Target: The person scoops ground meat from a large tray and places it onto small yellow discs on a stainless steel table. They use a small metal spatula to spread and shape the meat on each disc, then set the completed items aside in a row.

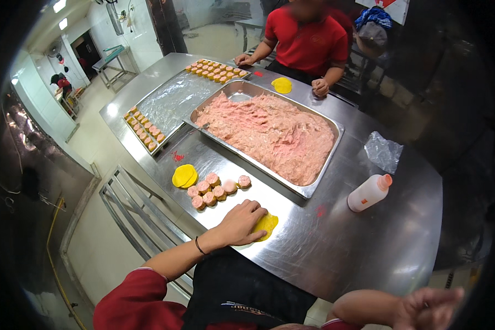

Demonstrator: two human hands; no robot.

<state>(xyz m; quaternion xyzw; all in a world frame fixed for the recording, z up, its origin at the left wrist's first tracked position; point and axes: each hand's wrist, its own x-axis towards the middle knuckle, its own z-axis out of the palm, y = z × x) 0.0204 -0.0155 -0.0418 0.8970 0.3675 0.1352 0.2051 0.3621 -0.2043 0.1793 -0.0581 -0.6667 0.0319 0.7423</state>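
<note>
My left hand (241, 224) rests at the near edge of the steel table, with thumb and fingers closed on a yellow round dough wrapper (268, 226). Just beyond it stands a cluster of dumplings (209, 191) with pink filling on top and yellow sides. To their left lie several more yellow wrappers (185, 176) in a small overlapping pile. My right hand (430, 309) is held off the table at the lower right, slightly blurred, fingers partly stretched out and nothing visible in it.
A deep steel pan (247, 155) of pink minced meat (275, 132) sits mid-table. Behind its left end, a film-lined tray (168, 102) carries rows of dumplings. A white bottle (367, 195) and a crumpled plastic bag (383, 152) are on the right. Across stands a co-worker (308, 41) near yellow wrappers.
</note>
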